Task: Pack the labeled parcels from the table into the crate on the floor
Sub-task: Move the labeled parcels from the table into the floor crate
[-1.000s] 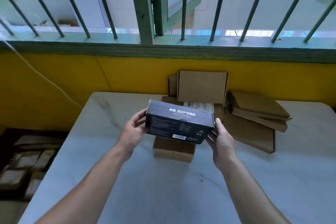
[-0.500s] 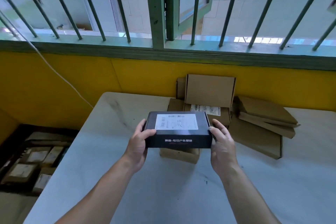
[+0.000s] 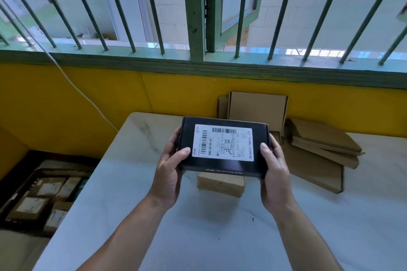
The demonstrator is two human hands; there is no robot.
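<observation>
Holding flat black cardboard parcel [image 3: 223, 146], white label up, between my left hand [image 3: 168, 174] and right hand [image 3: 274, 172], fingers curled round short ends, above white marble table [image 3: 220, 237]; dark crate [image 3: 13, 191] on floor left.

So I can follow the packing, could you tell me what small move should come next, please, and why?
Probably carry the black box left and down toward the crate on the floor: the left hand and right hand both grip it, held above the table, label facing up.

Left hand [image 3: 169, 174] and right hand [image 3: 275, 176] bare. Left forearm [image 3: 123, 237] and right forearm [image 3: 308, 242] bare to near frame edge.
</observation>
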